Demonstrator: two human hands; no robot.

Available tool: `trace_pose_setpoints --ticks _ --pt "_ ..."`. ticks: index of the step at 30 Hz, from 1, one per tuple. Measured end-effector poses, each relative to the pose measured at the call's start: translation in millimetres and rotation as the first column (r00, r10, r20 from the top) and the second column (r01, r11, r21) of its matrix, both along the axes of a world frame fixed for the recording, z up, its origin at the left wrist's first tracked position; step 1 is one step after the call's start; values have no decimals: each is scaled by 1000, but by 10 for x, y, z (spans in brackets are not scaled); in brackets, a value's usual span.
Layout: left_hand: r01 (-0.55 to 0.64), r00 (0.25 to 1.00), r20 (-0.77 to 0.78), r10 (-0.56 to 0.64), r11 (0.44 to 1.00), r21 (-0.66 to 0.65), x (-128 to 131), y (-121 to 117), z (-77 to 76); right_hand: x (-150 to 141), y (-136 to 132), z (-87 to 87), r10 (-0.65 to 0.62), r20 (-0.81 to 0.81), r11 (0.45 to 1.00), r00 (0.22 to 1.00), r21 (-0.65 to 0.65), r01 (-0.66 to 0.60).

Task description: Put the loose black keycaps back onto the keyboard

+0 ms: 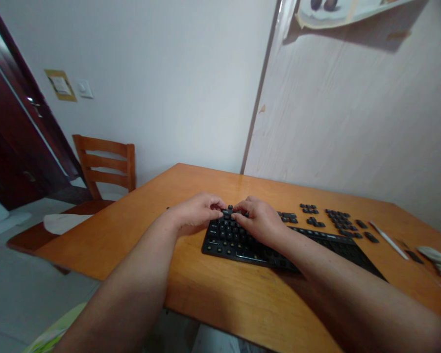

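Note:
A black keyboard [220,249] lies on the wooden table in front of me, with keycaps in its left part and bare key posts showing along its lower left rows. Over its upper left edge, my left hand [198,211] is closed, thumb and forefinger at a small black keycap [227,212]. From the other side my right hand [259,218] is closed too, its thumb and fingertips pinching at the same keycap. Another loose keycap [230,207] shows just behind the fingertips. My right hand and forearm cover much of the keyboard's middle.
Loose keycaps lie in groups behind the keyboard, including a large cluster [340,220] at right and a smaller one [308,208]. A white pen-like stick [388,240] and pale cloth [439,260] lie farther right. A wooden chair [106,164] stands left of the table [191,279].

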State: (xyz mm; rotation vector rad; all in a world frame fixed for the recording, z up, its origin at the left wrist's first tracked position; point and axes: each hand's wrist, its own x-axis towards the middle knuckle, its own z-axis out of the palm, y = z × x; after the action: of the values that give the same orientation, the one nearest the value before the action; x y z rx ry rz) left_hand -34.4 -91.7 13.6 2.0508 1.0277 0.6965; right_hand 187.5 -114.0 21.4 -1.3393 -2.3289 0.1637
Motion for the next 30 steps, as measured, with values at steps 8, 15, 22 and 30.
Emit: trace_pose_setpoints --ticks 8,15,22,30 --pt "54 998 -11 -55 996 -66 -11 -7 30 -18 -66 -13 2 10 1000 1000 -12 -2" --pt "106 994 15 -105 986 -127 -29 -27 55 -41 -123 -33 -10 48 1000 999 8 9" --pt "118 993 11 -118 978 -174 -63 -42 79 -76 -175 -29 -11 25 1000 1000 -1 11" --pt "33 999 -12 -34 994 -100 -191 1 83 -164 -379 -55 72 61 997 996 27 -73"
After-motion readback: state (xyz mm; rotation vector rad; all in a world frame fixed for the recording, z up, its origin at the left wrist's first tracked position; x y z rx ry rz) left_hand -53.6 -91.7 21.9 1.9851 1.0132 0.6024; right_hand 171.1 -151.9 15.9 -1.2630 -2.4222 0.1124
